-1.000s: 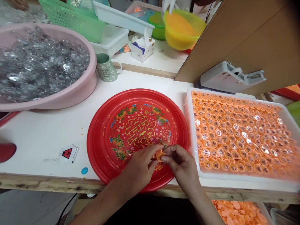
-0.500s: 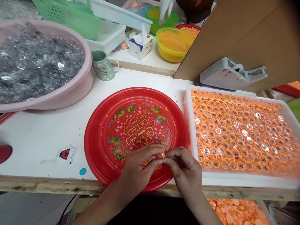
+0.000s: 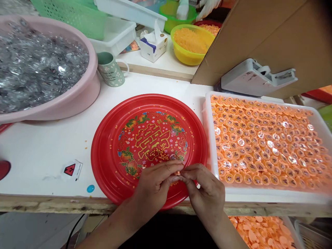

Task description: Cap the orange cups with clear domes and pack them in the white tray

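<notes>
My left hand (image 3: 155, 183) and my right hand (image 3: 206, 188) meet above the near right part of a round red tray (image 3: 103, 148). Between their fingertips they pinch a small orange plastic piece (image 3: 177, 173), mostly covered by the fingers. Both hands are closed on it. Small orange beads lie scattered on the tray's patterned floor, with several by the fingers. To the right, close to my right hand, a white tray (image 3: 213, 152) holds rows of round orange pieces (image 3: 249, 148) with clear, shiny tops.
A pink tub (image 3: 94, 74) of clear plastic parts stands left, beside a green mug (image 3: 110, 74). Behind are a tissue box (image 3: 153, 48), a yellow bowl (image 3: 190, 46) of orange bits, a tape dispenser (image 3: 249, 77) and cardboard (image 3: 249, 38). A co-worker's gloved hands (image 3: 183, 10) show at the back.
My hands stay together over the tray, fingertips slightly shifted around the orange piece. The view has moved a little. At the back, one gloved hand has lowered into the green bowl and another has appeared.
</notes>
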Demonstrator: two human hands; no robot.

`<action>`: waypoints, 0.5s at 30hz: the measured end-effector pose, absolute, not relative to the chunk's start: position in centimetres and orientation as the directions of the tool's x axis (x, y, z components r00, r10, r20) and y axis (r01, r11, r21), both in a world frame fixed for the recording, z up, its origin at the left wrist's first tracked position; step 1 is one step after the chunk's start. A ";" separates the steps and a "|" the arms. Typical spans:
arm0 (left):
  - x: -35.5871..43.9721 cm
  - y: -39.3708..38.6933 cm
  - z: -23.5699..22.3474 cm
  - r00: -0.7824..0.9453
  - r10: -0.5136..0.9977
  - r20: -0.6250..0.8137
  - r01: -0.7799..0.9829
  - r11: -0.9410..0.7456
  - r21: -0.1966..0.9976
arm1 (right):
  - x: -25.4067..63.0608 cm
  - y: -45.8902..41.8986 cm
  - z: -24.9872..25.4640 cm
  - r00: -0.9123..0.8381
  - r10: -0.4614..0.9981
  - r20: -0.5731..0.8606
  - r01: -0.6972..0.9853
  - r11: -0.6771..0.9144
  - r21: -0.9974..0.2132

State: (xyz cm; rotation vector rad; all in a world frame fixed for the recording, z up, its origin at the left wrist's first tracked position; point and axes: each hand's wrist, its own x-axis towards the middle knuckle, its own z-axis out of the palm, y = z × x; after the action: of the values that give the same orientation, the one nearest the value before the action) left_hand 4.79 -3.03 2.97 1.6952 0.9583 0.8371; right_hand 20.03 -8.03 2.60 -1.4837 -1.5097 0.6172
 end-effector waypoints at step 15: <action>5.0 -2.6 3.2 0.379 0.925 0.032 -0.042 -0.017 0.999 | 20.2 -8.4 2.8 0.102 0.947 0.305 0.547 0.203 -0.812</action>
State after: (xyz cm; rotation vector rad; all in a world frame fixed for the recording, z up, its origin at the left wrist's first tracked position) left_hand 4.95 -2.59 3.20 1.3593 0.8791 0.9529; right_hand 20.22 -8.36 2.76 -1.4613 -1.5631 0.5499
